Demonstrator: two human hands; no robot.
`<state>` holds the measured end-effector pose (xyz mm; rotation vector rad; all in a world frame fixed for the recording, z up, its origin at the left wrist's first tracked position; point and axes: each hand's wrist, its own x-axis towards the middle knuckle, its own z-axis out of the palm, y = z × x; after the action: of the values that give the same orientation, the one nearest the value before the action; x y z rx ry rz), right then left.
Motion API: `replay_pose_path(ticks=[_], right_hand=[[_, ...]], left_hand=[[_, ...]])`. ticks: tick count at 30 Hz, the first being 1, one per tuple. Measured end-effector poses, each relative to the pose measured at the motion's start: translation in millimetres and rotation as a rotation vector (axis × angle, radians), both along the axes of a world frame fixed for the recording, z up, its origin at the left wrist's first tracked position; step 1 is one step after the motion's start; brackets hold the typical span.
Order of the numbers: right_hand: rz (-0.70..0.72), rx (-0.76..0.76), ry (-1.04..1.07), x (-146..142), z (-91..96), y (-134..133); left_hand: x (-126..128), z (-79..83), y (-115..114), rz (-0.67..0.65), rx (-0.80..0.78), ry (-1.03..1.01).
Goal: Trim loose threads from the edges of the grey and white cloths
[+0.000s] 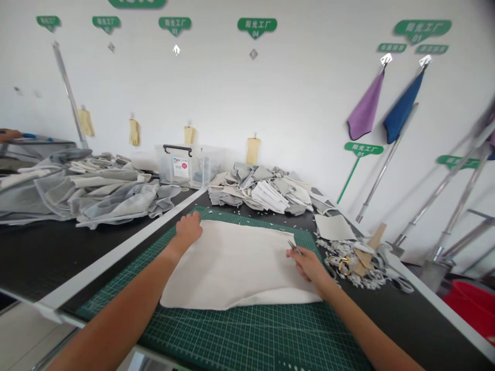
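Note:
A piece of off-white fabric (235, 263) lies spread on a green cutting mat (216, 335), its near right edge folded or lifted a little. At the fabric's far left corner is my left hand (189, 229), fingers closed on that corner. My right hand (309, 265) rests over the right side of the fabric and grips small metal snips (294, 247). Their pointed tips stick out toward the far right corner; the rest of the tool is hidden in my fingers.
Grey and white fabric pieces are heaped at left (116, 190) and behind the mat (266, 190). Between them stands a clear plastic box (180, 167). Scraps (363, 268) and a pale square piece (334, 226) lie at right. A red bucket (469, 306) stands beyond the table edge.

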<state>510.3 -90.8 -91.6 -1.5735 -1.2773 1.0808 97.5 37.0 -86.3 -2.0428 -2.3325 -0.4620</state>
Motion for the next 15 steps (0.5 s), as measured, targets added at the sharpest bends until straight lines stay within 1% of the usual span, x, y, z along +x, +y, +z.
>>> replay_pose_path(ticks=[2, 3, 4, 6, 8, 10, 13, 15], right_hand=[[-0.048, -0.026, 0.129, 6, -1.5, -7], [-0.059, -0.025, 0.179, 7, -0.6, -10], [-0.063, -0.022, 0.212, 7, 1.0, -13], [-0.057, -0.030, 0.230, 4, 4.7, -17], [-0.043, -0.046, 0.220, 1, 7.5, -19], [-0.045, -0.049, 0.206, -1, 8.3, -20], [-0.059, -0.019, 0.193, -1, 6.5, -20], [-0.085, 0.012, 0.156, 0, 5.0, -21]], left_hand=[[11, 9.4, -5, 0.012, 0.027, 0.031], [18, 15.0, -9, -0.015, 0.034, 0.021], [26, 21.4, -13, -0.068, 0.033, -0.006], [46, 36.8, -25, -0.222, 0.003, -0.106], [69, 56.4, -45, -0.396, -0.065, -0.273], [93, 80.3, -77, -0.557, -0.159, -0.502], [127, 121.3, -137, -0.898, -0.246, -0.787], [145, 148.6, -177, -1.123, -0.320, -0.955]])
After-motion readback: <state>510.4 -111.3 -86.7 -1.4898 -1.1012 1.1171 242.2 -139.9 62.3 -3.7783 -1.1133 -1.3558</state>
